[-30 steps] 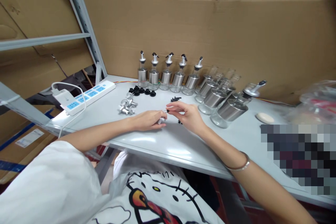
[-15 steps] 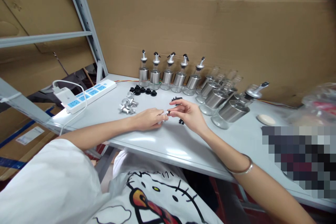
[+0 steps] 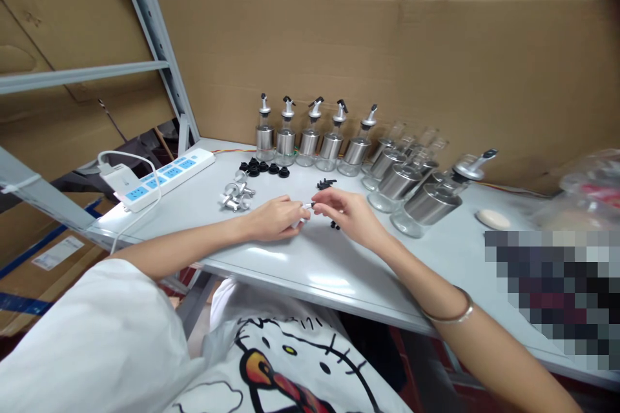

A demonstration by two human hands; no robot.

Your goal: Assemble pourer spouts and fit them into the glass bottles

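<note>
A large brown cardboard wall (image 3: 290,45) stands behind a grey bench (image 3: 339,258). Along the bench's back edge, five glass-and-steel bottles (image 3: 309,142) stand upright in a row, each topped with a silver spout and black lever. Toward the right edge is a cluster of open-necked bottles (image 3: 400,181), and a front bottle (image 3: 429,206) that appears to carry a spout, tilted. A white power strip (image 3: 169,177) lies near the left edge.

Between the bottles and the near edge, a person's two bare hands meet. The left hand (image 3: 276,219) is closed around a small silver piece (image 3: 304,208). The right hand (image 3: 351,213) has thumb and fingers at the black tip of that piece; whether they grip it or only touch it, one cannot tell.

Loose silver spout parts (image 3: 236,195) lie left of the hands, with black stoppers (image 3: 264,166) behind them. Small black levers (image 3: 326,184) lie just beyond the right hand, and tiny black bits (image 3: 334,225) beside it.

The work looks partway along: six bottles seem fitted, while the open-necked ones and the loose parts are not yet joined.
</note>
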